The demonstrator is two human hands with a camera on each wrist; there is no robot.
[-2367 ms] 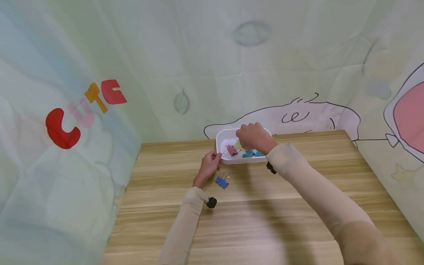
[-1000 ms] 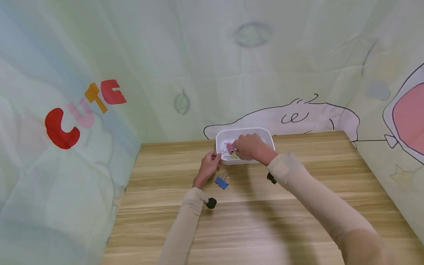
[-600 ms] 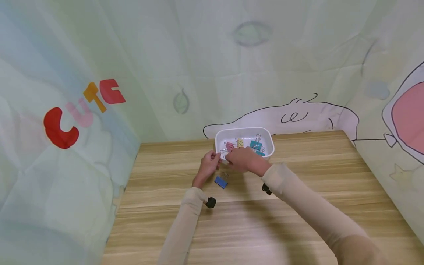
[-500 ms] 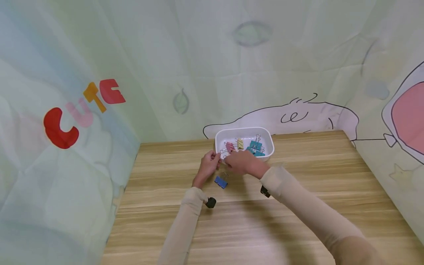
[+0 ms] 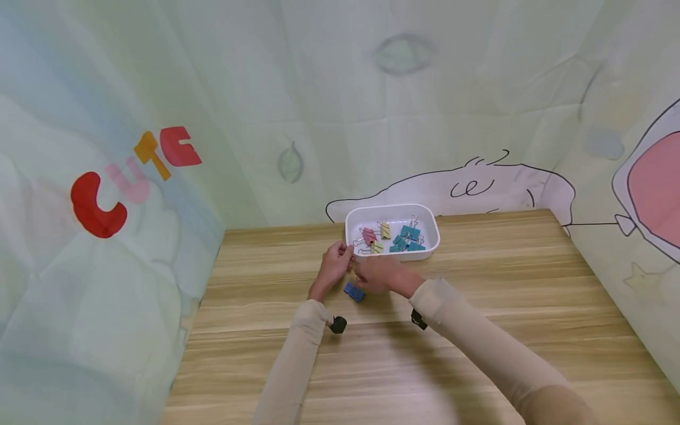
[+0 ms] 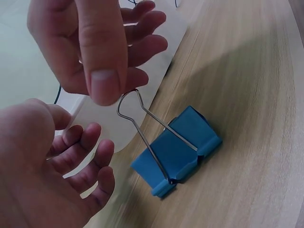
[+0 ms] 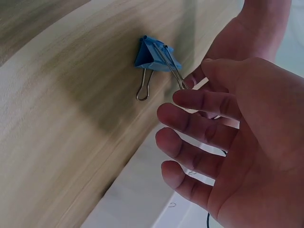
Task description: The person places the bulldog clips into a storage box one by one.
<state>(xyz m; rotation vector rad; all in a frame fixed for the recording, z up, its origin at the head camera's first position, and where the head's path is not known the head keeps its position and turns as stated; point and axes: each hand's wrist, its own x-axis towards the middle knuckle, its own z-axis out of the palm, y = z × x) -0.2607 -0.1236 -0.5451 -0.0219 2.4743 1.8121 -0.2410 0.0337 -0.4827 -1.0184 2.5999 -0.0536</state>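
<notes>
The blue binder clip (image 5: 353,292) lies on the wooden table in front of the white tray (image 5: 390,206). My right hand (image 5: 383,274) reaches down over it. In the left wrist view, its thumb and index finger pinch the end of one wire handle of the binder clip (image 6: 178,149); the other fingers stay loosely bent. My left hand (image 5: 333,265) holds the tray's near left corner between thumb and curled fingers. Inside the tray lie a pink binder clip (image 5: 369,236), a yellow one (image 5: 385,231), a yellow-green one (image 5: 376,247) and several teal binder clips (image 5: 409,234).
The wooden table (image 5: 478,330) meets a printed fabric backdrop (image 5: 297,106) just behind the tray. More fabric hangs along the left and right sides. Black wrist cameras (image 5: 338,324) sit below both hands.
My right hand has let go of the yellow-green binder clip in the tray's near left part. It has come out over the front rim to the blue clip. The left hand stays put.
</notes>
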